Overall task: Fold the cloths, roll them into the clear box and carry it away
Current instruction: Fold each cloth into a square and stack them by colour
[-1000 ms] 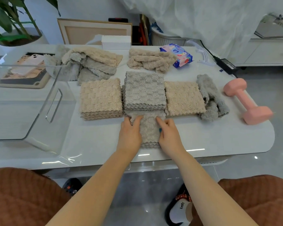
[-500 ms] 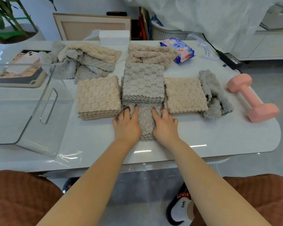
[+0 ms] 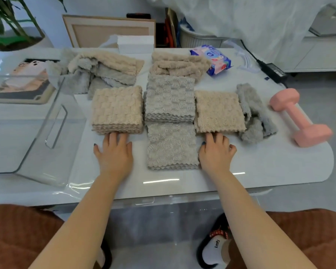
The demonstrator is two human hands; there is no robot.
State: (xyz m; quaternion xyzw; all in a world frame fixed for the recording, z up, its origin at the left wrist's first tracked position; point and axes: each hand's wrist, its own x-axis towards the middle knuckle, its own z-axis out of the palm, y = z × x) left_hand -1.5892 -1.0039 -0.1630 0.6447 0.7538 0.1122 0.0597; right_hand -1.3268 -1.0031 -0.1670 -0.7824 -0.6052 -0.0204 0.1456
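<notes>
While both hands are lying palm-down on the white table (image 3: pixel 260 162), neither is gripping anything.

- left hand (image 3: pixel 114 154): fingers are stretching straight and slightly spread, with the tips reaching the near edge of the left beige stack (image 3: pixel 117 109). Can't tell if they are touching it or stopping just short.
- right hand (image 3: pixel 215 155): it is lying the same way, open and flat, with the fingertips at the near edge of the right beige stack (image 3: pixel 218 111). Contact is equally unclear.
- folded grey cloth (image 3: pixel 172 146): it is sitting flat between the two hands, with the right hand just beside its right edge and the left hand further off. Its far edge is butting up against the grey stack (image 3: pixel 170 98), which is sitting between the two beige stacks.
- clear box (image 3: pixel 37 144): it is standing at the left end of the table, handle cutout facing the stacks, apart from the left hand.
- Unfolded cloths are lying as a mixed heap (image 3: pixel 105 68) at back left, a beige pile (image 3: pixel 178 64) behind the grey stack, and a crumpled grey cloth (image 3: pixel 254 111) just right of the right beige stack.
- A pink dumbbell (image 3: pixel 299 117) is lying near the right edge and a tissue pack (image 3: pixel 214 59) is sitting at the back.
</notes>
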